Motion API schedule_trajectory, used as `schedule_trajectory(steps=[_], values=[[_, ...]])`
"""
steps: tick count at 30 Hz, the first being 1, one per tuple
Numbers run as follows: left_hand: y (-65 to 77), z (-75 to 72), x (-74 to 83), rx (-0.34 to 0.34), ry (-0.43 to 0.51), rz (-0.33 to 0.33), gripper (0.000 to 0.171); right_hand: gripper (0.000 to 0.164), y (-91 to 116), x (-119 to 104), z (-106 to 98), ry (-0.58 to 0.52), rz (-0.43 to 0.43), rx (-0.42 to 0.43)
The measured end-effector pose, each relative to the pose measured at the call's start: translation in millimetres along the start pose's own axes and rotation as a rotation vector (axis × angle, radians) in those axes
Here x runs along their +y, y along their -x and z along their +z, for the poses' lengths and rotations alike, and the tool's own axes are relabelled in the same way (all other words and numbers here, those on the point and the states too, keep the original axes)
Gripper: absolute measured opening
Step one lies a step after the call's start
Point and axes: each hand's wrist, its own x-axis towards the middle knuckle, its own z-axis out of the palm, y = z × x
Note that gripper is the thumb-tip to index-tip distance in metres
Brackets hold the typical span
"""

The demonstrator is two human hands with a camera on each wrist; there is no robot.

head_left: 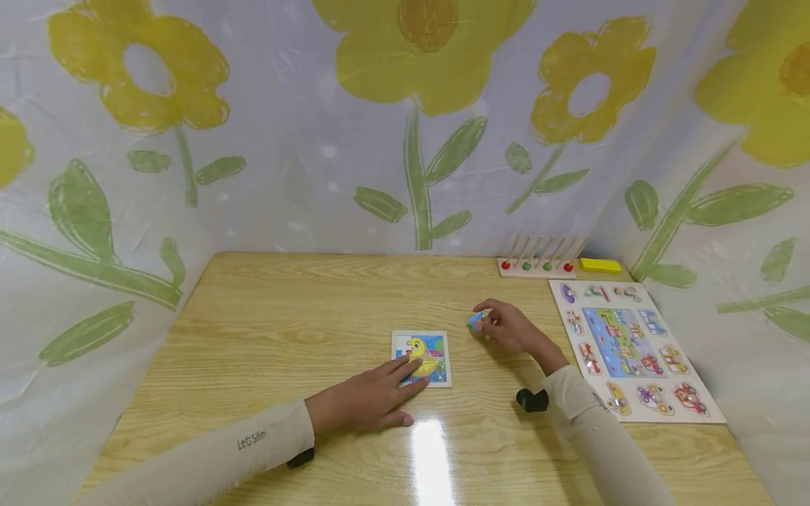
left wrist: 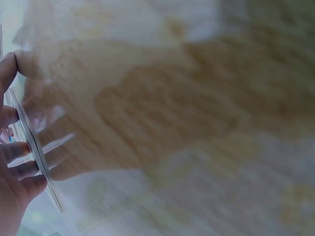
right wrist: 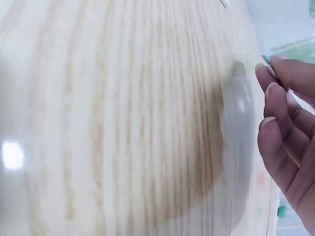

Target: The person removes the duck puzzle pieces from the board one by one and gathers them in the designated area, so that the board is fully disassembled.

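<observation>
Fingers (head_left: 413, 388) straight, our left hand (head_left: 359, 400) rests on the duck puzzle (head_left: 432, 353) on the wooden table (head_left: 304, 302); light, flat pressure should stop it sliding. To its right, we pinch a blue piece (head_left: 475, 322) in our right hand (head_left: 515, 330), best held by its edges.

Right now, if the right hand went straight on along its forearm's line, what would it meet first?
The right hand would probably meet the flowered backdrop first; the tabletop between looks free along that line, though depth is unclear.
</observation>
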Motion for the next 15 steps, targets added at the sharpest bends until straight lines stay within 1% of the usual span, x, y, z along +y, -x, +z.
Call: schedule_trajectory(steps=[4, 8, 15], values=[[0.4, 1.1, 0.2, 0.002, -0.016, -0.001, 0.068, 0.028, -1, 3, -3, 0.029, -0.005, 0.034], [0.6, 1.5, 0.2, 0.003, -0.026, -0.001, 0.067, 0.029, -5, 4, -5, 0.056, 0.009, 0.051], [0.2, 1.3, 0.1, 0.002, -0.014, 0.002, 0.067, 0.034, -12, 4, -6, 0.017, 0.026, 0.037]])
